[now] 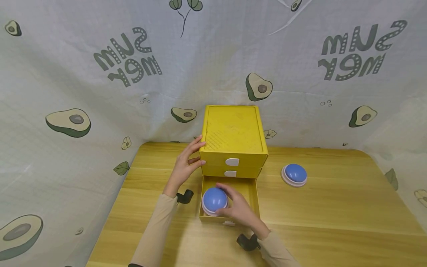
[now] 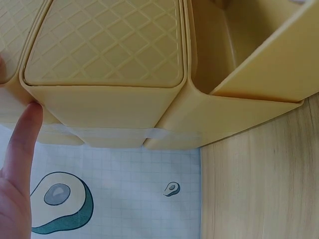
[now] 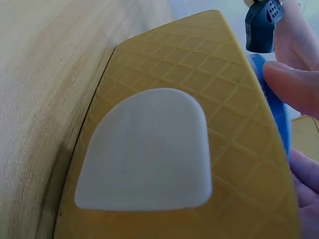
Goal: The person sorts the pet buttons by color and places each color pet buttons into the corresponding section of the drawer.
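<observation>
A yellow drawer cabinet point(image 1: 233, 129) stands against the back cloth, its bottom drawer point(image 1: 248, 191) pulled out. Inside the drawer, at its left, is a blue dome-shaped push button point(image 1: 213, 199) with a pale base. My right hand point(image 1: 238, 207) holds the button at its right side, thumb and fingers spread around the edge. The thumb point(image 3: 294, 84) shows by the blue dome in the right wrist view. My left hand point(image 1: 185, 165) rests on the cabinet's left side, with one fingertip against the yellow wall in the left wrist view.
A second blue push button point(image 1: 295, 174) sits on the wooden table point(image 1: 333, 211) right of the cabinet. White handles mark the drawer fronts, one large handle point(image 3: 149, 154) filling the right wrist view. The avocado-print cloth point(image 1: 213, 55) hangs behind and at the sides.
</observation>
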Demonstrator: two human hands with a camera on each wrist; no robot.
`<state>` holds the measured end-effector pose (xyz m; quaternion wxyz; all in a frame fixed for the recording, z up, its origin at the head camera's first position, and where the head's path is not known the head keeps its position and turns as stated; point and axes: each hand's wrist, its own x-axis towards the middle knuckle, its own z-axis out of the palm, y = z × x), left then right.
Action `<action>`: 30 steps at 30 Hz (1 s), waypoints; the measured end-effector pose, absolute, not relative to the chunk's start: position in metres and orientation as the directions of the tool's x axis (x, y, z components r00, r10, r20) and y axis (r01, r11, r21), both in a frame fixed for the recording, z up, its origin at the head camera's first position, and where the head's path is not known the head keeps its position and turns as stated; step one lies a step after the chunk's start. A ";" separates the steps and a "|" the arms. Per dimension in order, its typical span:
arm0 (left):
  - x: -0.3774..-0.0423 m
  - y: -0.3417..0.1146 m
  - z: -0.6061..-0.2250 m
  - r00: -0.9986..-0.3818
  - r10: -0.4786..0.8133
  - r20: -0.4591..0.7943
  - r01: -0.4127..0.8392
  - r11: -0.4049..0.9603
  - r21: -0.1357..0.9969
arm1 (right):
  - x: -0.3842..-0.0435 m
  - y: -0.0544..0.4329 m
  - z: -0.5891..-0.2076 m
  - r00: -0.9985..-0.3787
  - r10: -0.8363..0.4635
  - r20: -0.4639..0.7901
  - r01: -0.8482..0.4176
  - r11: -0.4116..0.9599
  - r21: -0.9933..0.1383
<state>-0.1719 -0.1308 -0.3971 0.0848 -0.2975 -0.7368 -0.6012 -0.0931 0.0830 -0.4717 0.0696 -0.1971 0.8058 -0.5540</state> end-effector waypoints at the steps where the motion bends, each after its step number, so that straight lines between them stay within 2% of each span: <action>1: -0.172 -0.131 -0.397 -0.808 0.337 0.483 0.541 0.099 0.835 | -0.094 0.083 -0.473 -0.908 -0.403 0.111 -0.243 0.294 -0.924; 6: -0.171 -0.131 -0.397 -0.803 0.340 0.489 0.547 0.097 0.832 | -0.096 0.085 -0.476 -0.893 -0.435 0.118 -0.236 0.228 -0.945; 11: -0.171 -0.131 -0.398 -0.806 0.341 0.484 0.544 0.101 0.833 | -0.096 0.086 -0.477 -0.891 -0.438 0.118 -0.234 0.221 -0.947; 24: -0.170 -0.130 -0.397 -0.817 0.327 0.475 0.532 0.110 0.839 | -0.093 0.109 -0.468 -0.906 -0.372 0.204 -0.264 0.118 -0.957; 30: -0.170 -0.130 -0.397 -0.815 0.328 0.478 0.536 0.112 0.837 | -0.091 0.126 -0.461 -0.889 -0.359 0.284 -0.331 0.074 -0.941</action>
